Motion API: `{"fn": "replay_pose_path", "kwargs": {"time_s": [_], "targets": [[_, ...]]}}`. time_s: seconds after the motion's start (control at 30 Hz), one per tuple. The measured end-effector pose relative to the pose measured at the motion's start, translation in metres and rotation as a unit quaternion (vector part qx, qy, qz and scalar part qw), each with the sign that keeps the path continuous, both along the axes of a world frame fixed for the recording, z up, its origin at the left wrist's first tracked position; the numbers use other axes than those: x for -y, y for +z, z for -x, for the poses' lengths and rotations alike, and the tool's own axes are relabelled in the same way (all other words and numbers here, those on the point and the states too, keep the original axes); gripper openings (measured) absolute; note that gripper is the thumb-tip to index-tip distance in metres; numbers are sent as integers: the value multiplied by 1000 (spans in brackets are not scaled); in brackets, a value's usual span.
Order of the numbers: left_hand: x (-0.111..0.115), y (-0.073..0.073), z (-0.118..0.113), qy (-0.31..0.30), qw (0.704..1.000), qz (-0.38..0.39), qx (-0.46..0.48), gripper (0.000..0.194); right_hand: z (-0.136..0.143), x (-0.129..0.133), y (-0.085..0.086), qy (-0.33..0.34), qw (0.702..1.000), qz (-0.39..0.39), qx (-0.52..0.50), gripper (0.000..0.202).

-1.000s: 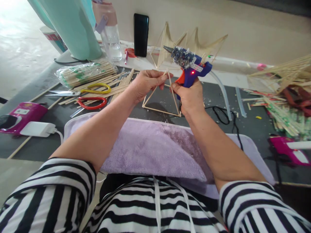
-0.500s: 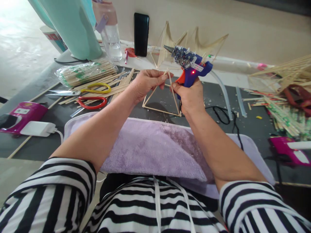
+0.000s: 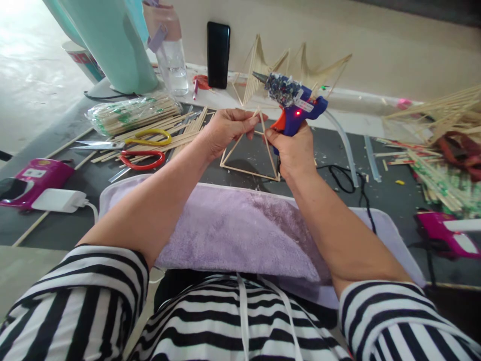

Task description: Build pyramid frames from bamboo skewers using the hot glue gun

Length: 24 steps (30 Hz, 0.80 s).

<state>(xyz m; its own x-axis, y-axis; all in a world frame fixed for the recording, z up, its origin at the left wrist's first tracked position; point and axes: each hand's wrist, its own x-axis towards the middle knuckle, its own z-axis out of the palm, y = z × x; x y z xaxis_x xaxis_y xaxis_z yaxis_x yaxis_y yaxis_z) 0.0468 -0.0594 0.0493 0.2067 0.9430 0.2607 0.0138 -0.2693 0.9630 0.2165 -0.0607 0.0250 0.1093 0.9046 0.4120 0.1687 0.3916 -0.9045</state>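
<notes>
Thin wooden sticks joined into a pyramid-like frame point(image 3: 250, 174) stand on the grey table in front of me. My left hand point(image 3: 235, 128) pinches this frame near its top. A blue hot glue gun point(image 3: 291, 115) with an orange trigger and a lit red light is in my right hand point(image 3: 296, 150). Its nozzle, wrapped in a glue-crusted sleeve, points up and to the left, above the frame's top. My right thumb lies close to the frame's right-hand stick; whether it touches is hard to tell. A clear glue stick point(image 3: 343, 148) trails from the gun's back.
Scissors point(image 3: 124, 145) lie on loose sticks at left, beside a bagged bundle of sticks point(image 3: 135, 113). A bottle point(image 3: 173, 65) and a phone point(image 3: 218, 55) stand behind. More stick frames point(image 3: 259, 75) lean at the wall. A purple cloth point(image 3: 233, 225) covers the near edge.
Almost nothing differs. Both hands, the stick frame and the glue gun hold their places, with only a tiny shift of the view.
</notes>
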Motion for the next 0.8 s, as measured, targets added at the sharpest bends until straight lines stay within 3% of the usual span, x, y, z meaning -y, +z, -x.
{"fn": "replay_pose_path", "kwargs": {"time_s": [0.8], "targets": [[-1, -1, 1, -6, 1000, -21, -15, 23, -2, -3, -5, 9, 1000, -10, 13, 39]]}}
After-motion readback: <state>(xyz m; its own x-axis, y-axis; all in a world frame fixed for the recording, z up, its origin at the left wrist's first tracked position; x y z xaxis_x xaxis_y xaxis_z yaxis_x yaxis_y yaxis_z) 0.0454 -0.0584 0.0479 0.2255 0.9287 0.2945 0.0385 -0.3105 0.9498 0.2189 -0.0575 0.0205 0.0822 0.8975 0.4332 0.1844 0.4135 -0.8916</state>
